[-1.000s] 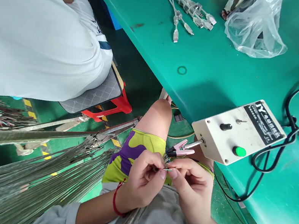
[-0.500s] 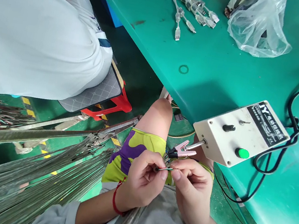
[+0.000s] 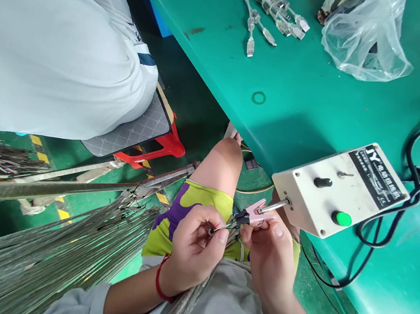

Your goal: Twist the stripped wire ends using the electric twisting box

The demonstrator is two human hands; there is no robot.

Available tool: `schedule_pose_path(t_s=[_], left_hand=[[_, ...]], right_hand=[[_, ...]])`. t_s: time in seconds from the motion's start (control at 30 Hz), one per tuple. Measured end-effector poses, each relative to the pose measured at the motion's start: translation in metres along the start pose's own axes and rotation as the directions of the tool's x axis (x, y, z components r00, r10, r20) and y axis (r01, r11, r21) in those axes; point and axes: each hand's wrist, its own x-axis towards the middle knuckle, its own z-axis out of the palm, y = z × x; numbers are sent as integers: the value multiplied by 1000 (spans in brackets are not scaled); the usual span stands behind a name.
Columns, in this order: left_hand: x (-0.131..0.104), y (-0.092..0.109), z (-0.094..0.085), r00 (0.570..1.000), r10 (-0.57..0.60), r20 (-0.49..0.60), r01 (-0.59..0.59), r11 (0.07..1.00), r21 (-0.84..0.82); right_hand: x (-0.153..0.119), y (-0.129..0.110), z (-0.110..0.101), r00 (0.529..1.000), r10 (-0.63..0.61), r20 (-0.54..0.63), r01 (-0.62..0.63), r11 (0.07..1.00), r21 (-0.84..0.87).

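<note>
My left hand (image 3: pixel 198 247), with a red band on its wrist, pinches the end of a cable with thin coloured wires (image 3: pixel 227 227). The wires reach toward the dark tips of a pink clip (image 3: pixel 259 213). That clip sits on the metal shaft of a white control box (image 3: pixel 340 188) with a green button. My right hand (image 3: pixel 273 244) is closed round the clip's near handle, thumb on top. Below my left hand a bundle of grey cables (image 3: pixel 183 309) runs down over my lap.
Clear USB cables (image 3: pixel 276 14) and a plastic bag (image 3: pixel 367 38) lie on the green table (image 3: pixel 219 56). Black cords (image 3: pixel 399 212) loop beside the box. A person in white (image 3: pixel 63 44) sits on a red stool (image 3: pixel 155 147) at left. Many cables (image 3: pixel 53 259) hang over a rail.
My right hand has let go of the wires and moved up to the pink clip. My left hand has shifted slightly left and up, still pinching the cable.
</note>
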Motion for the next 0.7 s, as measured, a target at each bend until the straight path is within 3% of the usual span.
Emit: schedule_pose_path(t_s=[0.13, 0.27, 0.7], left_hand=[[4, 1, 1, 998, 45, -38, -44, 998, 36], [9, 2, 0, 990, 143, -5, -142, 986, 91], [12, 5, 1, 993, 114, -2, -111, 975, 192]], right_hand=[[9, 3, 1, 993, 103, 51, -108, 987, 117], [9, 9, 2, 994, 114, 0, -112, 977, 180], [8, 11, 1, 993, 115, -18, -111, 980, 164]])
